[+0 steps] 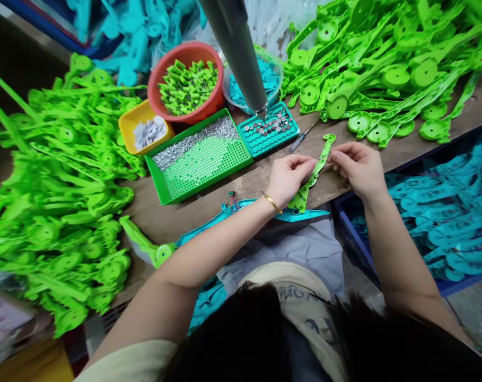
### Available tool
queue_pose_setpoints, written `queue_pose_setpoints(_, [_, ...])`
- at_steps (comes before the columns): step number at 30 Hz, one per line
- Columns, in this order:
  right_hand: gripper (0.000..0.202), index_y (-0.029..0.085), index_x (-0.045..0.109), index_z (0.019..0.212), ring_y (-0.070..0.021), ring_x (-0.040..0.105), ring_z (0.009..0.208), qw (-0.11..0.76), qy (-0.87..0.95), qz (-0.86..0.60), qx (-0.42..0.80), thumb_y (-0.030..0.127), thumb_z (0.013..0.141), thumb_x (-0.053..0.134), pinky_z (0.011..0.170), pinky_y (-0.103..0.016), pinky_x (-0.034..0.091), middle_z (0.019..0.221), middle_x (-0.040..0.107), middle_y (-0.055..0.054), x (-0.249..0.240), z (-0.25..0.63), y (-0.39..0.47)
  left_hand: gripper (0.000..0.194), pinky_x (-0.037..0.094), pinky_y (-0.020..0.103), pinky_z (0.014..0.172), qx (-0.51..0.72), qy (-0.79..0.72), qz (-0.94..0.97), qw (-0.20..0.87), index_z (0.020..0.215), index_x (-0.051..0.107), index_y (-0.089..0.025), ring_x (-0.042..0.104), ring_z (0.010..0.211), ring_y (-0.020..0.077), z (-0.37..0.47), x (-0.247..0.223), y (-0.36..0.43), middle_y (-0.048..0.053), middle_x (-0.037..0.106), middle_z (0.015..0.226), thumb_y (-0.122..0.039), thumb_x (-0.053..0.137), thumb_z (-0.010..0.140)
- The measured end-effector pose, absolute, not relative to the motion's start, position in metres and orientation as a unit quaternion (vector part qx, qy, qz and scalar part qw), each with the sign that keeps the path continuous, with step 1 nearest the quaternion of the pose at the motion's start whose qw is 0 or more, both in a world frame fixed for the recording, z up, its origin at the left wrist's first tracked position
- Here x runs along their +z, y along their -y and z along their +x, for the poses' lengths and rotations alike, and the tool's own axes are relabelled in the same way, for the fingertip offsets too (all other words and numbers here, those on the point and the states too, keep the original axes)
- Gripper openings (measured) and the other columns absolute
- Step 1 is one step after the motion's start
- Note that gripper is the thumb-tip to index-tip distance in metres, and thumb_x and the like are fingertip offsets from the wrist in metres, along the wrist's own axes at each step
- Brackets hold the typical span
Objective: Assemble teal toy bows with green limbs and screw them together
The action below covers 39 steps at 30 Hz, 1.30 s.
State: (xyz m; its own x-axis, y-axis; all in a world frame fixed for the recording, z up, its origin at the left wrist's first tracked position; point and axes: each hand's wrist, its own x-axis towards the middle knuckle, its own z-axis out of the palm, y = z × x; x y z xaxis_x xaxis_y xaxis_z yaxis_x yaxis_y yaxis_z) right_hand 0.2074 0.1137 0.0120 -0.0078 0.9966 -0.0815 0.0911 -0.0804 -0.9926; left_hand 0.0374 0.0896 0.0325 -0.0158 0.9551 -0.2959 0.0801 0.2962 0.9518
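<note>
A lime-green plastic shell half [315, 172] stands slanted at the front edge of the bench, its upper end pointing away from me. Pinched at its left side, my left hand [289, 178] holds it with thumb and fingers closed. My right hand [360, 167] is closed in a pinch just right of the shell; a thin dark strand shows by its fingertips, too fine to name. Below them a blue plastic shell [304, 215] with a small wired part lies along the bench edge, partly covered by my left forearm. A thin screwdriver [303, 137] rests beyond the hands.
A green perforated tray [201, 167] holds small metal parts. A teal tray [266, 139] carries round metal pieces under a grey pole [241, 53]. Near them stand a red bowl [220, 87] and a yellow tub [125, 130]. Green shells [66, 212] heap left; a blue crate [356, 244] stands right.
</note>
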Motion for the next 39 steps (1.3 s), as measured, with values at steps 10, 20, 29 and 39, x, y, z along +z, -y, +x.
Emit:
queue_pose_setpoints(10, [0.01, 0.02, 0.064, 0.072, -0.0185, 0.058, 0.07, 0.25, 0.703, -0.621, 0.24, 0.028, 0.077, 0.068, 0.073, -0.036, 0.047, 0.078, 0.068, -0.005, 0.002, 0.211, -0.145, 0.025, 0.048, 0.031, 0.079, 0.142, -0.554, 0.797, 0.196, 0.103, 0.072, -0.015, 0.064, 0.091, 0.0211, 0.046, 0.02, -0.085, 0.01, 0.067, 0.096, -0.02, 0.048, 0.097])
queue_pose_setpoints(20, [0.01, 0.021, 0.066, 0.079, -0.0196, 0.06, 0.074, 0.261, 0.733, -0.578, 0.247, 0.031, 0.079, 0.064, 0.074, -0.036, 0.051, 0.084, 0.069, -0.006, 0.001, 0.214, -0.144, 0.026, 0.048, 0.031, 0.078, 0.105, -0.544, 0.815, 0.17, 0.103, 0.067, -0.015, 0.062, 0.093, 0.0213, 0.049, 0.015, -0.085, 0.01, 0.063, 0.1, -0.019, 0.041, 0.099])
queue_pose_setpoints(29, [0.013, 0.021, 0.062, 0.072, -0.025, 0.062, 0.082, 0.17, 0.79, -0.565, 0.166, 0.029, 0.083, 0.061, 0.076, -0.041, 0.049, 0.086, 0.067, -0.009, 0.015, 0.205, -0.143, 0.025, 0.048, 0.033, 0.076, 0.045, -0.561, 0.805, 0.187, 0.106, 0.067, -0.015, 0.062, 0.099, 0.0239, 0.052, 0.023, -0.085, 0.011, 0.063, 0.104, -0.016, 0.044, 0.097])
queue_pose_setpoints(39, [0.042, 0.019, 0.063, 0.126, -0.0324, 0.056, 0.105, 0.069, 0.838, -0.528, 0.116, 0.025, 0.09, 0.042, 0.069, -0.04, 0.049, 0.119, 0.063, -0.015, 0.022, 0.214, -0.102, 0.022, 0.048, 0.03, 0.076, 0.086, -0.56, 0.802, 0.191, 0.095, 0.066, -0.016, 0.062, 0.092, 0.0206, 0.051, 0.018, -0.086, 0.009, 0.064, 0.101, -0.015, 0.044, 0.095])
